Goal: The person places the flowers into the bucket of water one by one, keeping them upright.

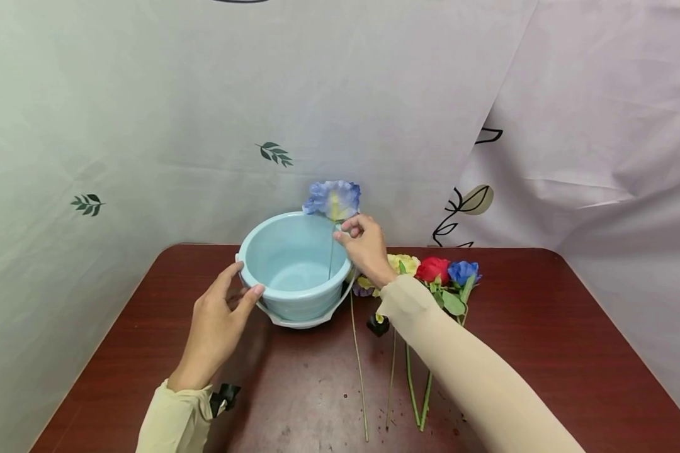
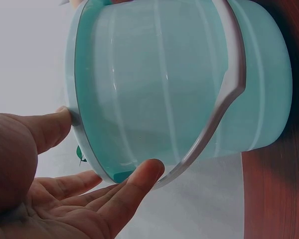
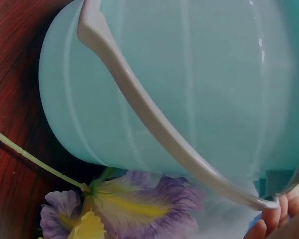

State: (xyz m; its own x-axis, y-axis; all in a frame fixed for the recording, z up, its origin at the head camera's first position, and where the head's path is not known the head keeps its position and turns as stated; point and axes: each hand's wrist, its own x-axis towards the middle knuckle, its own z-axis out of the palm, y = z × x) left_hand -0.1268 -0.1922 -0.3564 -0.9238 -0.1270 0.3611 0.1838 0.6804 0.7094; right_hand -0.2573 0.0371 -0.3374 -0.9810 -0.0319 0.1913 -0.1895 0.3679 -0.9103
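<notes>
the pale blue flower (image 1: 331,200) is upright at the far right of the light blue bucket (image 1: 303,307), its bloom above the rim and its thin stem (image 1: 332,251) dropping inside. from my remote seat i can't tell whether the stem's lower end touches the bottom. the right hand (image 1: 368,245) seems to pinch the stem just below the bloom with thumb and fingertips; my right wrist view gives only a corner of those fingers, beside the end of the white handle (image 3: 154,124). the left hand (image 1: 221,321) has thumb and fingers spread, touching the near-left rim.

what worries me is that small pinch: it sits high on the stem, so if it loosens early i'd expect the broad bloom to swing and pull the flower down against the rim, or out over it. the left hand is my other concern. a push from it on 1 side alone could slide or tilt the bucket on the table (image 1: 544,352). finally, the right sleeve (image 1: 447,340) crosses over the loose flowers, with the red flower (image 1: 432,269) and yellow flower (image 1: 405,264) close by, so a low withdrawal might snag stems and drag them along.
</notes>
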